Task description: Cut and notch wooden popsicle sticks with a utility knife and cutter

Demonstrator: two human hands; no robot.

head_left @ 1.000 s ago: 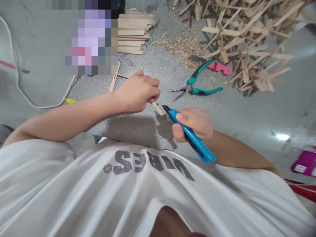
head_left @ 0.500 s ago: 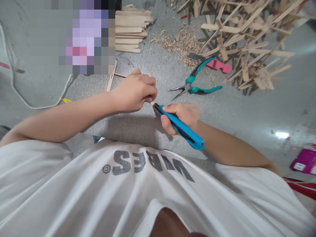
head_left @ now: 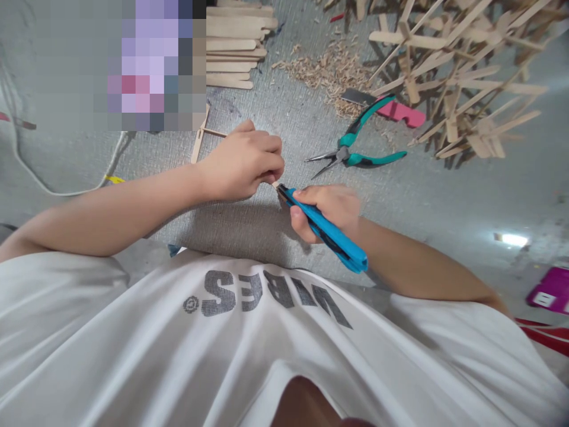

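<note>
My left hand point(head_left: 244, 157) is closed on a thin wooden craft stick point(head_left: 275, 184), whose pale end pokes out below the fingertips. The rest of that stick is hidden in the hand. My right hand point(head_left: 326, 210) is wrapped round blue-handled pliers point(head_left: 331, 231). Their dark jaws meet the stick's end just beside my left fingers. Just beyond my left wrist, a small joined frame of craft sticks point(head_left: 200, 139) shows in part. To the right of my left hand lie green-handled needle-nose pliers point(head_left: 342, 154), spread apart on the grey table point(head_left: 240, 231).
Loose craft sticks point(head_left: 235, 44) are stacked at the back. Wood shavings point(head_left: 329, 74) lie beside a pink-handled blade point(head_left: 400, 112). A tangled heap of joined sticks point(head_left: 462, 77) fills the far right. A white cable point(head_left: 66, 193) curves at left, near a blurred-out area. A purple object point(head_left: 551, 287) sits far right.
The view has shifted slightly, so the things at the right appear a little farther right. Both hands keep their grips in nearly the same place.
</note>
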